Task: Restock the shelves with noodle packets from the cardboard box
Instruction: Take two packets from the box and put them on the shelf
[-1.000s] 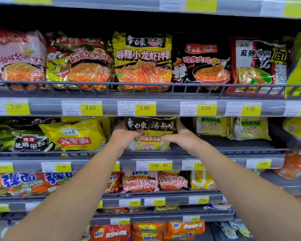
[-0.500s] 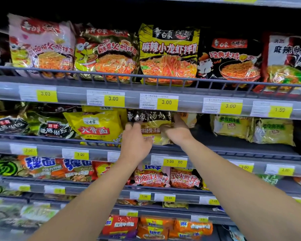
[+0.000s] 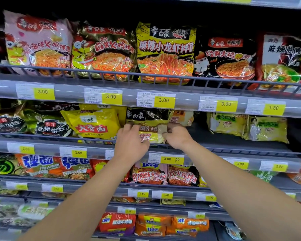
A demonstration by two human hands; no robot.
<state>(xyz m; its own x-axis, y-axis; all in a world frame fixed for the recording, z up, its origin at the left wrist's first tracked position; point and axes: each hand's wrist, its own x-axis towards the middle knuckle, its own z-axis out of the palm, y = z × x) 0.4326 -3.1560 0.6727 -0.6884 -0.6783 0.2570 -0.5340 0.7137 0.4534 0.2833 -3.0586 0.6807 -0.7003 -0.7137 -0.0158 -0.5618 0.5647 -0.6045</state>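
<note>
A black-and-yellow noodle packet point(image 3: 148, 123) stands upright on the second shelf point(image 3: 233, 149), behind its wire rail. My left hand point(image 3: 131, 144) grips the packet's lower left edge. My right hand point(image 3: 176, 135) grips its lower right edge, fingers curled on the wrapper. A yellow packet point(image 3: 94, 123) leans just to the left, and another packet point(image 3: 182, 117) peeks out behind on the right. The cardboard box is out of view.
The top shelf holds a full row of large packets point(image 3: 165, 53). Two pale yellow packets point(image 3: 247, 126) stand further right on the second shelf, with bare shelf between them and my hands. Lower shelves point(image 3: 151, 175) carry more packets. Yellow price tags point(image 3: 164, 100) line every shelf edge.
My hands slid from the packet's upper sides down to its lower corners, pushing it further in against the shelf. The camera view shifted right and closer.
</note>
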